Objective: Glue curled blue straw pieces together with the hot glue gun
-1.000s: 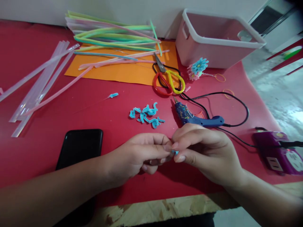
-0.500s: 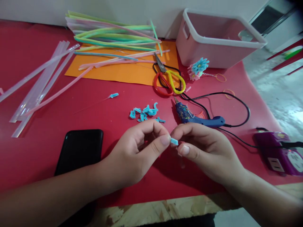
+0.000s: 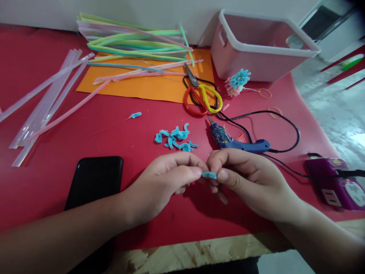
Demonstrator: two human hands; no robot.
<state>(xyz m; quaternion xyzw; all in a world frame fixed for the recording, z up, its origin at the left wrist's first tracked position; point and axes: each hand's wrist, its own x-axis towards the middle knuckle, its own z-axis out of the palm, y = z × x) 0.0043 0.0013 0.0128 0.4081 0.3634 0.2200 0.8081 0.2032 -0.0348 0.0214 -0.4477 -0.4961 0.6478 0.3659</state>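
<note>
A short blue piece of pipe cleaner point(image 3: 209, 175) is stretched between my two hands, low over the red table. My left hand point(image 3: 168, 179) pinches its left end between thumb and forefinger. At the other end, my right hand point(image 3: 248, 180) grips it the same way. Just beyond my fingers lies a loose pile of curled blue pipe cleaner pieces point(image 3: 176, 137). Farther left is a thin wire with a small blue fuzzy tip point(image 3: 135, 115). A blue hot glue gun point(image 3: 236, 140) rests behind my right hand.
Scissors point(image 3: 203, 95), pipe cleaners point(image 3: 137, 45) and an orange sheet point(image 3: 137, 88) lie at the back. Glue sticks point(image 3: 53, 99) are on the left, above a black phone point(image 3: 95, 182). A pink bin point(image 3: 251, 62), fuzzy flowers point(image 3: 238, 80) and a purple power outlet box point(image 3: 333, 186) stand right.
My right thumb and forefinger have closed on the right end of the blue piece, which now lies level between both hands. My left hand has shifted slightly, uncovering more of the pile.
</note>
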